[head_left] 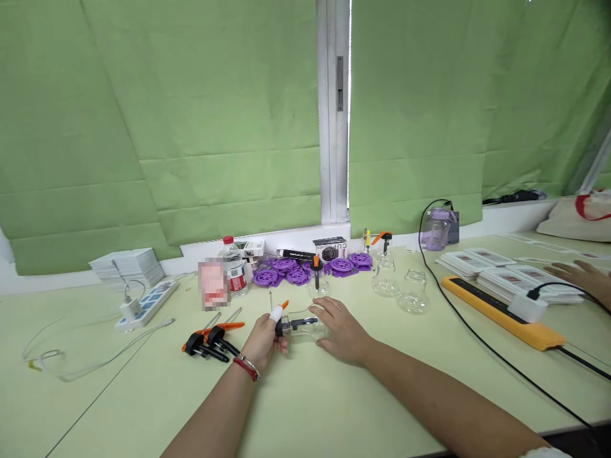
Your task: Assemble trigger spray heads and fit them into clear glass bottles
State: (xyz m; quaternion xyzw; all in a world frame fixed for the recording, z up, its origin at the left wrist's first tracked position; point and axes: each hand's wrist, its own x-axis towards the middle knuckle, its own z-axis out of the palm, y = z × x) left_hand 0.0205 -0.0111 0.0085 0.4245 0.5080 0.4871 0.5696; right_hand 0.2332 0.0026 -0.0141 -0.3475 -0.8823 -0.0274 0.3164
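Observation:
A clear bottle (305,321) lies on its side between my two hands, just above or on the table. My left hand (264,340), its thumb wrapped in white, grips the black top (280,327) at the bottle's neck; an orange lever tip shows past the thumb. My right hand (344,334) wraps round the wide base. A black stem shows inside the bottle. To the left lie two loose black tops with orange levers (217,337) and metal rods. Behind my hands stands another bottle with a black-and-orange top (317,277).
Clear bottles (414,294) stand to the right, one with a top (386,270). Purple plastic wheels (296,270) and a red-capped drink bottle (235,267) are at the back. Power strips (501,315) lie on both sides, with a black cable. Another person's hand (575,277) rests at far right.

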